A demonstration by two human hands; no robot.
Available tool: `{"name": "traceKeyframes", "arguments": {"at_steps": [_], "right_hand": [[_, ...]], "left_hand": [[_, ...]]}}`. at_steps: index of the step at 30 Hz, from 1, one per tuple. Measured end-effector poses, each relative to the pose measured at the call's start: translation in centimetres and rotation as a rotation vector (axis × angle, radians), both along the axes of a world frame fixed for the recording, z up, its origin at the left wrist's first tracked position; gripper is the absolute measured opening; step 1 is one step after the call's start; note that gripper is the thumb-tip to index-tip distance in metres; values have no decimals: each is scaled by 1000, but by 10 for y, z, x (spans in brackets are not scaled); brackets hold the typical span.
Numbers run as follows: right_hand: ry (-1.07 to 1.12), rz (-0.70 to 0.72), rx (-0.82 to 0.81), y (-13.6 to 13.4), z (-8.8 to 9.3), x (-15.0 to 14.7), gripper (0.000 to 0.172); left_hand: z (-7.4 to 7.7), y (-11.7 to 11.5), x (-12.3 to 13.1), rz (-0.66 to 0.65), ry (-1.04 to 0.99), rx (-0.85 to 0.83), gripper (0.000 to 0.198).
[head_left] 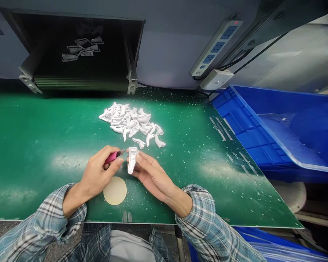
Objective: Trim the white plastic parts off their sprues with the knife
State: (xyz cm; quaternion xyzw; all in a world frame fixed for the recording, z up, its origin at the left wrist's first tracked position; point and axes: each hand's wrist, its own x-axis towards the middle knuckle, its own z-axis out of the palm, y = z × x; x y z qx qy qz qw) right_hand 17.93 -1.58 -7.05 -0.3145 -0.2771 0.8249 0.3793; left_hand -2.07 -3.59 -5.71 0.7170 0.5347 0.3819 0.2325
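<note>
Head view: the left hand [98, 170] clamps its fingers on a pink-handled knife [112, 157], blade [122, 151] just beside the white plastic part [132, 162] pinched between the fingers of the right hand [156, 177]. Good control probably means steadying that part, with the edge angled off those fingers.
</note>
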Motion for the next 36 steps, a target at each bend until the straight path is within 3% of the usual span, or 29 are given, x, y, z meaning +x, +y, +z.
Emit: {"name": "traceKeyframes", "arguments": {"at_steps": [5,9,14,19,27,31,36], "right_hand": [[-61,59,77,-3,5,-1,33],[-105,40,124,-4,4,-1,33],[-154,51,141,-5,2,-1,33],[-145,64,145,-5,5,-1,33],[-133,-82,253,1,4,2,37],[-39,101,243,2,5,5,32],[18,189,105,3,4,4,23]], "left_hand": [[3,1,1,-10,-204,-75,23],[7,3,1,-20,-173,-88,10],[7,1,1,15,-123,-72,11],[3,-1,1,-19,-224,-135,13],[6,3,2,-111,-504,-365,22],[6,4,0,-2,-380,-255,19],[5,3,-9,-58,-182,-120,23]]}}
